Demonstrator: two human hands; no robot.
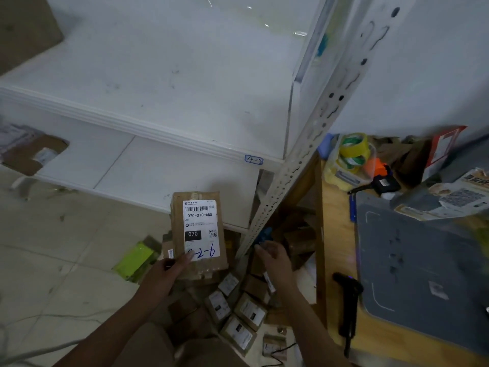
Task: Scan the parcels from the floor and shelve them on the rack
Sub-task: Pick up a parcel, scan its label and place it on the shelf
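A parcel (199,235) in the left hand (167,272) is before the rack (158,88), above floor parcels (239,317), left of the table (340,234).

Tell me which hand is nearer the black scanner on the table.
Right. The right hand hangs just left of the scanner; the left hand, farther left, holds the labelled parcel.

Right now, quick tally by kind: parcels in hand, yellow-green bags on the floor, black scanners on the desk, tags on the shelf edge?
Cardboard parcel in the left hand: 1
Yellow-green bag on the floor: 1
Black scanner on the desk: 1
Shelf tag: 1
Total: 4
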